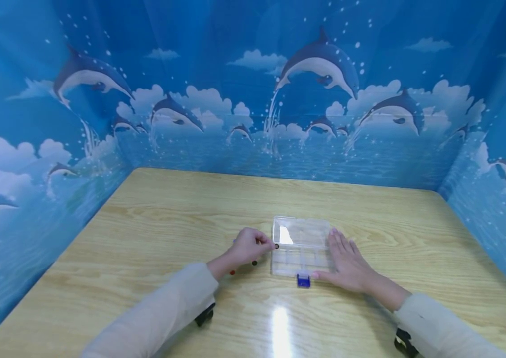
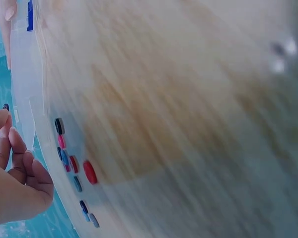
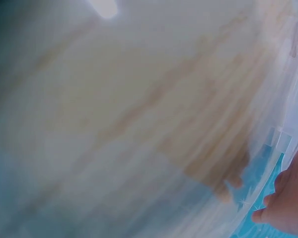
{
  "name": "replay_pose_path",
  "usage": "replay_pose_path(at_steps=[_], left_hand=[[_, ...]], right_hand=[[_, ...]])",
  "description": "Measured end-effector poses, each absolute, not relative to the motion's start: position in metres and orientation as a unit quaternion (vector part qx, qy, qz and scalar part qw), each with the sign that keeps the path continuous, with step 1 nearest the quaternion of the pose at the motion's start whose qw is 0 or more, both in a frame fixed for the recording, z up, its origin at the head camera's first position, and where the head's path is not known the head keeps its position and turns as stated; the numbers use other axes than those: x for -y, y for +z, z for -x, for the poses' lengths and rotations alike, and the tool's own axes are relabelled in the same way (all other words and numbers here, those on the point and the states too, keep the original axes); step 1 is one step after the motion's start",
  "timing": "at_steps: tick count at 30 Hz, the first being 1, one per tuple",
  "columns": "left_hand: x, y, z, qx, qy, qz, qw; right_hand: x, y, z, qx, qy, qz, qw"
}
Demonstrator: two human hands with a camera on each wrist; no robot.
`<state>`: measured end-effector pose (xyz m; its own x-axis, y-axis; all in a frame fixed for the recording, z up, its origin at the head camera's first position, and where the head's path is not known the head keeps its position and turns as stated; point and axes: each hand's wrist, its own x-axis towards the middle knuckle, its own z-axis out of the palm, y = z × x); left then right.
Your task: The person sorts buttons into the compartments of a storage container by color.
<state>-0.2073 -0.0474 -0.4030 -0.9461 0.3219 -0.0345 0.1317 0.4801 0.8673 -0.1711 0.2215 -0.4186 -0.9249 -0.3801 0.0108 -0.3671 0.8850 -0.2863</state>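
A clear plastic box (image 1: 303, 245) divided into compartments lies with its lid open, a blue latch (image 1: 303, 281) at its near side. At its left edge my left hand (image 1: 247, 245) pinches a small dark disc (image 1: 276, 246) like a button, between thumb and index finger; the left wrist view shows the disc (image 2: 6, 106) at the fingertips. My right hand (image 1: 350, 263) lies against the box's right side, fingers extended, thumb beside the latch. Partly seen in the right wrist view is that hand (image 3: 287, 198) next to the box wall.
Several small coloured discs lie on the wooden table (image 1: 181, 214) left of the box, among them a red one (image 2: 90, 172), a black one (image 2: 58, 126) and a pink one (image 2: 61, 142). My left hand hides some in the head view. A dolphin-print curtain (image 1: 244, 89) encloses the table.
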Motion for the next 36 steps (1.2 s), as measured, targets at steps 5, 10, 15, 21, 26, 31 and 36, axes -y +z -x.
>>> replay_pose_path(at_steps=[5,10,15,21,26,31,36], left_hand=[[0.041,-0.401,0.207,-0.857,0.49,-0.121,0.102],[0.036,-0.4,0.208,-0.866,0.475,-0.119,0.107],[0.033,-0.401,0.209,-0.885,0.436,-0.132,0.096],[0.031,-0.402,0.211,-0.898,0.407,-0.139,0.089],[0.028,-0.401,0.211,-0.904,0.391,-0.148,0.087],[0.027,-0.399,0.209,-0.907,0.378,-0.166,0.085],[0.027,-0.4,0.21,-0.912,0.366,-0.169,0.074]], right_hand=[[-0.221,-0.419,0.171,-0.97,-0.144,0.193,0.022],[-0.221,-0.418,0.17,-0.97,-0.144,0.193,0.021],[-0.221,-0.417,0.17,-0.971,-0.143,0.192,0.023],[-0.221,-0.417,0.17,-0.97,-0.144,0.194,0.02],[-0.221,-0.417,0.171,-0.97,-0.143,0.193,0.02],[-0.221,-0.416,0.171,-0.97,-0.147,0.19,0.024],[-0.221,-0.416,0.171,-0.97,-0.152,0.189,0.029]])
